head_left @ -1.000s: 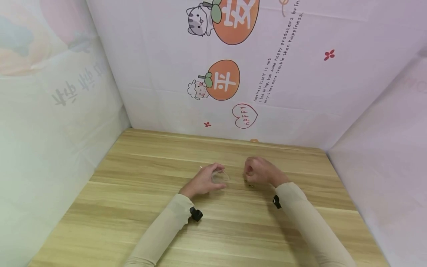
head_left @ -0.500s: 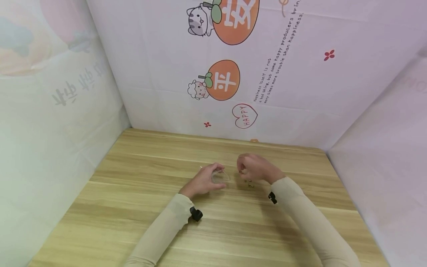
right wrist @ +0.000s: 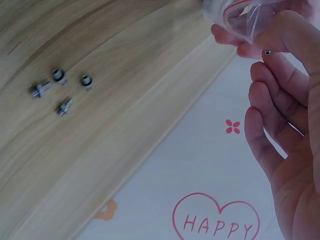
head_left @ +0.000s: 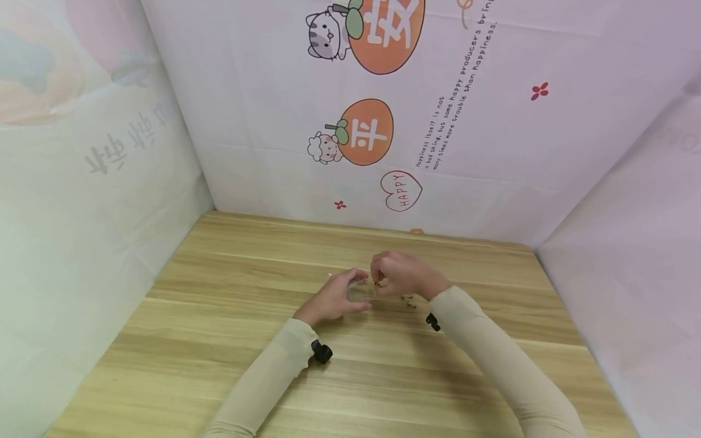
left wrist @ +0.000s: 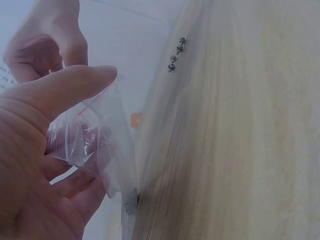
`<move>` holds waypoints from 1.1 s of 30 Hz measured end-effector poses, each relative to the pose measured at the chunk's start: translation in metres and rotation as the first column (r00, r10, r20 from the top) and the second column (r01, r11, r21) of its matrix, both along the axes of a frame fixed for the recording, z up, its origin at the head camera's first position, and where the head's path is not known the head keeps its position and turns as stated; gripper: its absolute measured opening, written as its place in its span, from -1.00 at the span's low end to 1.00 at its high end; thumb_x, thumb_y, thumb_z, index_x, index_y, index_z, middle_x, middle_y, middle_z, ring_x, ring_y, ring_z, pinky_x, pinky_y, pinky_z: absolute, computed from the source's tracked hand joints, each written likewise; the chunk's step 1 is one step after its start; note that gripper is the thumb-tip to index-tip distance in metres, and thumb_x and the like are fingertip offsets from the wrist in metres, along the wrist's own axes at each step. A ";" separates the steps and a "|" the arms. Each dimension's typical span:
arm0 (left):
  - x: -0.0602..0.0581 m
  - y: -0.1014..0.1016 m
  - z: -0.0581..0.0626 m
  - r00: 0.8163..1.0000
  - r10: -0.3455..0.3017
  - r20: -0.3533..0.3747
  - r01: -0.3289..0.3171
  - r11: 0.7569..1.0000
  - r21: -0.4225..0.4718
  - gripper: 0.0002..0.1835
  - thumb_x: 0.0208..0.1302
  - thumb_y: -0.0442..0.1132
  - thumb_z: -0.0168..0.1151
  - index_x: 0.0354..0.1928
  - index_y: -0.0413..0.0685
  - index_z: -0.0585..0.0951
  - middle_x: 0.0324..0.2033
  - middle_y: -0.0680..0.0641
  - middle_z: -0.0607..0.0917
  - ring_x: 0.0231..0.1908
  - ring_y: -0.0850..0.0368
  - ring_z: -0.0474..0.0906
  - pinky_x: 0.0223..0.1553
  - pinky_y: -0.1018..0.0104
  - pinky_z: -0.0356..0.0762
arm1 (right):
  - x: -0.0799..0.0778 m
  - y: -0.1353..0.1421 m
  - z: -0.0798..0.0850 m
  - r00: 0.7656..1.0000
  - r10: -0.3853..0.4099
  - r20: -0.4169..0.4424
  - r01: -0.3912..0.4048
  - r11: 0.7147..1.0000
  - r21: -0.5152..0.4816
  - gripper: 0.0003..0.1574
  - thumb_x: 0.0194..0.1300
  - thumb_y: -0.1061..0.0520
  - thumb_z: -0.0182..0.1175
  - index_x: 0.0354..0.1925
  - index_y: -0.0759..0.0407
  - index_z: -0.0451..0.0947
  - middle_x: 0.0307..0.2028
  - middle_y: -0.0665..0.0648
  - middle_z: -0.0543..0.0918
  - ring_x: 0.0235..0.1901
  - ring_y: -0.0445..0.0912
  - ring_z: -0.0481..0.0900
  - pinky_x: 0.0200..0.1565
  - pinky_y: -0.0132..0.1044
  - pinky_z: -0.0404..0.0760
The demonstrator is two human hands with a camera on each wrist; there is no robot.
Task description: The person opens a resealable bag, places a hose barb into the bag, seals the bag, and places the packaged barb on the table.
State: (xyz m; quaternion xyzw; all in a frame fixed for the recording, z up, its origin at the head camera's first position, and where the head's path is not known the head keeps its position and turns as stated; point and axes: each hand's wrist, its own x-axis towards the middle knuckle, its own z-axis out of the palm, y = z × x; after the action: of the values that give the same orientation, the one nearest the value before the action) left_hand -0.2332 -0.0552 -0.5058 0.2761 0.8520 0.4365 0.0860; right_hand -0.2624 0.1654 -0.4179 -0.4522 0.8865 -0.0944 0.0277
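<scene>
My left hand [head_left: 331, 298] holds a clear plastic zip bag [left wrist: 112, 135] with a red line along its mouth. The thumb lies on one side of the mouth and the fingers on the other, keeping it spread. Low in the bag, a small dark piece [left wrist: 131, 202] shows through the plastic. My right hand [head_left: 402, 274] is right at the bag's mouth. Between its thumb and index finger it pinches a small metal screw [right wrist: 267, 52], mostly hidden by the fingertips. Several similar screws [right wrist: 59, 76] with dark collars lie on the table, to the right of the bag in the head view.
The wood-grain table [head_left: 306, 389] is bounded by a white printed cloth [head_left: 263, 121] at the back and by cloth sides at left [head_left: 82, 243] and right [head_left: 630, 274]. A black wrist camera [head_left: 322, 351] sits on the left sleeve, another [head_left: 433, 322] on the right.
My right hand has lifted away from the screws with one in its fingertips and moved left to the bag's mouth. The left hand and bag have stayed almost in place.
</scene>
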 end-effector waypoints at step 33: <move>-0.001 -0.002 -0.001 1.000 0.009 -0.006 -0.009 1.000 0.019 -0.27 0.30 -0.06 0.54 0.43 -0.08 0.46 0.33 -0.08 0.65 0.41 -0.05 0.52 0.48 0.01 0.47 | 0.018 0.040 -0.001 0.997 0.003 -0.076 -0.004 1.000 -0.014 -0.70 0.18 0.18 0.53 -0.13 0.29 0.77 -0.17 0.14 0.74 -0.14 -0.06 0.70 -0.05 -0.19 0.78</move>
State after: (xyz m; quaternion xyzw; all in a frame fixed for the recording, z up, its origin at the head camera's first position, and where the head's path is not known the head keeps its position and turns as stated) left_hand -0.2338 -0.0567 -0.5066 0.2745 0.8493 0.4440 0.0788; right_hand -0.2444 0.2059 -0.4190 -0.4574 0.8853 -0.0835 -0.0093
